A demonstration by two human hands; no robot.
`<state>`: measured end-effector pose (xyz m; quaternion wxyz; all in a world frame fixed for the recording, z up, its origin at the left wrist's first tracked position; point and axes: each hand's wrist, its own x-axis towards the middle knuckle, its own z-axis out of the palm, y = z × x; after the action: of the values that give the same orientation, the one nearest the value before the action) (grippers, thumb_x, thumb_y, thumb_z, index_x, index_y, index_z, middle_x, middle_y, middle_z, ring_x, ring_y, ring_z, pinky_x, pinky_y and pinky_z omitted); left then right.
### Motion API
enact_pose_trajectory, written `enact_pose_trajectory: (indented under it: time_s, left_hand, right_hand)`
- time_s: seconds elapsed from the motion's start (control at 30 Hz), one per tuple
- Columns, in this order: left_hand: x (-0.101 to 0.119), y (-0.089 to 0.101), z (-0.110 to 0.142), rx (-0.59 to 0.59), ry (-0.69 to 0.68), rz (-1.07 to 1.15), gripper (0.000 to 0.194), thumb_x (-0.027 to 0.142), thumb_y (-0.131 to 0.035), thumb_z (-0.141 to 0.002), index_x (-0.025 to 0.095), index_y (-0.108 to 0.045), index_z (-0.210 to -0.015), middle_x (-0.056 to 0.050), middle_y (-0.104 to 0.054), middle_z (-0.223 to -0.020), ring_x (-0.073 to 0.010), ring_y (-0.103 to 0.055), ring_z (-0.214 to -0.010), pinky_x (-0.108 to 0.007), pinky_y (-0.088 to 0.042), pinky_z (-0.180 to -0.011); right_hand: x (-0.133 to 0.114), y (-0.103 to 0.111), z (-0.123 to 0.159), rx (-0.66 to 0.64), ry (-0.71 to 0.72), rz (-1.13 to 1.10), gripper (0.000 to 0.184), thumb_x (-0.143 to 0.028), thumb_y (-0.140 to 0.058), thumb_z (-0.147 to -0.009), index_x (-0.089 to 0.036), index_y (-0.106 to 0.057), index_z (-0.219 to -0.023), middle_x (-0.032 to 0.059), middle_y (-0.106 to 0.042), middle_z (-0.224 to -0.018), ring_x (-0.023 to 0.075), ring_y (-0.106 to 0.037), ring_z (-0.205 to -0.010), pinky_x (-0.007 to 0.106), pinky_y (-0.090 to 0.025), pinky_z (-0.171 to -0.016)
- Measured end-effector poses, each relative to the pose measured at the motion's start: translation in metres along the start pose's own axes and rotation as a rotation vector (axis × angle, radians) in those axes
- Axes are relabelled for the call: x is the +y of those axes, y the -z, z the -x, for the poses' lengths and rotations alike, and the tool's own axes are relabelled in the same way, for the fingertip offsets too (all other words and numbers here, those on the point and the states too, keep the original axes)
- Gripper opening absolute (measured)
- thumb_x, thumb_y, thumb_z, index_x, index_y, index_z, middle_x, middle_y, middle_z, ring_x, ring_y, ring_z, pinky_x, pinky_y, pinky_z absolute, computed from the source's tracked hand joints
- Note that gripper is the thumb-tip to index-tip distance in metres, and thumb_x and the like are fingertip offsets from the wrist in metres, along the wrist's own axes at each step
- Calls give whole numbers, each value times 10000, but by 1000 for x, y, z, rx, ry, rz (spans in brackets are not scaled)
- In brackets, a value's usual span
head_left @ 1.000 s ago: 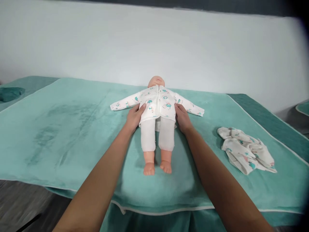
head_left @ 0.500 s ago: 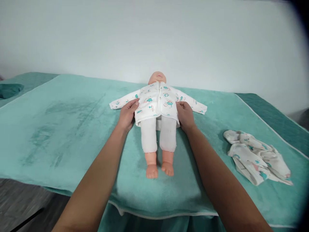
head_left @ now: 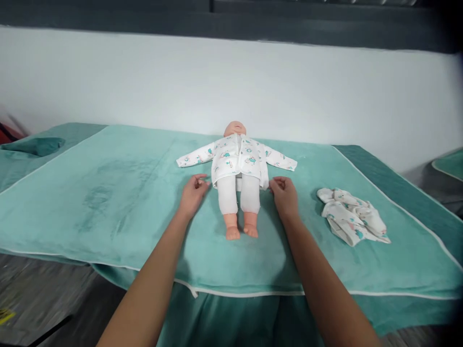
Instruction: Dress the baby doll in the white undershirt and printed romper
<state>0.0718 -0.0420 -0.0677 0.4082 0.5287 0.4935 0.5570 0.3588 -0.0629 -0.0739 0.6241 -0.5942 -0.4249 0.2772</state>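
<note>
A baby doll (head_left: 235, 128) lies on its back, feet toward me, with its arms spread out. It wears a white printed jacket (head_left: 249, 159) and white leggings-like covering on its legs (head_left: 227, 195); its feet are bare. Just left of the jacket's lower edge, my left hand (head_left: 193, 195) rests near the cover, its fingers loosely bent and apart, holding nothing. At the jacket's lower right corner, my right hand (head_left: 285, 195) has thumb and fingers pinched together on the hem. Crumpled printed baby clothing (head_left: 352, 217) lies to the right of the doll.
A green padded bed cover (head_left: 119, 202) with white piping lies under the doll. Behind it rises a white wall (head_left: 181, 82) with a dark band on top. A dark green pillow-like item (head_left: 34, 146) sits at far left. Grey floor (head_left: 39, 284) shows at lower left.
My left hand has let go of the jacket's side and moved off it. My right hand has slid down to the lower hem. The view has tilted up and back.
</note>
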Motion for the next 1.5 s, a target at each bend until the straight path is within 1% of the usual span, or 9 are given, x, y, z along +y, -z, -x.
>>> enact_pose_trajectory:
  time_s: [0.1,0.2,0.33,0.6,0.83,1.03,1.17,1.27,1.5]
  left_hand:
    - [7,-8,7,-99,-28,-380,610,299,-756,-722,211,-573,-1298,4,-662,-968,-118,-558,-706,-246,-437,-682]
    - [11,-22,6,-61,-11,-610,541,279,-669,-790,206,-562,-1315,-36,-695,-1014,-183,-625,-847,-290,-442,-772]
    - [11,-35,9,59,1,-658,326,294,-541,-881,216,-617,-1188,-58,-706,-943,-241,-649,-914,-332,-425,-795]
    - [11,-27,32,138,-42,-618,319,187,-531,-828,227,-606,-1136,4,-650,-775,-191,-620,-757,-283,-402,-691]
    - [15,-26,43,181,-51,-581,269,214,-484,-867,214,-610,-1104,-16,-643,-804,-196,-606,-766,-298,-418,-711]
    - [13,-18,72,-19,-124,-483,370,161,-489,-827,193,-611,-1174,-33,-694,-920,-188,-644,-873,-324,-493,-857]
    - [16,-8,103,-277,-204,-437,743,87,-567,-710,208,-462,-1435,-99,-626,-1298,-232,-593,-1191,-407,-422,-1084]
    - [21,-5,120,-376,-238,-523,901,217,-725,-717,259,-335,-1528,-121,-506,-1479,-289,-483,-1359,-477,-309,-1175]
    - [21,-24,127,-217,-326,-684,890,413,-819,-714,280,-381,-1477,-119,-539,-1457,-297,-485,-1367,-502,-262,-1182]
  right_hand:
    - [-6,-1,16,-125,41,243,486,-399,-725,-712,-209,-583,-1137,61,-709,-1055,213,-664,-881,351,-496,-805]
    - [-14,-10,17,-206,41,586,550,-445,-658,-786,-242,-543,-1284,78,-715,-1131,275,-666,-978,383,-478,-833]
    - [-21,-15,19,-144,24,660,468,-411,-499,-893,-205,-530,-1312,104,-714,-1093,274,-656,-963,354,-464,-796]
    - [-25,-5,54,-112,28,698,398,-314,-500,-857,-199,-577,-1230,34,-673,-828,223,-592,-725,290,-351,-617]
    - [-20,9,90,-90,101,587,427,-286,-500,-865,-182,-561,-1275,-13,-632,-746,189,-582,-696,284,-374,-651]
    - [-17,28,145,-262,272,517,314,-298,-573,-886,-203,-622,-1181,10,-682,-853,197,-595,-803,322,-413,-764]
    - [-21,28,157,-313,257,577,515,-358,-674,-849,-204,-540,-1322,30,-705,-985,207,-603,-828,350,-419,-793]
    - [-24,24,153,-323,238,600,666,-457,-720,-821,-193,-484,-1385,35,-712,-993,225,-631,-857,348,-426,-777]
    - [-25,21,148,-268,134,564,734,-530,-677,-832,-214,-418,-1442,16,-719,-945,225,-660,-814,315,-435,-676]
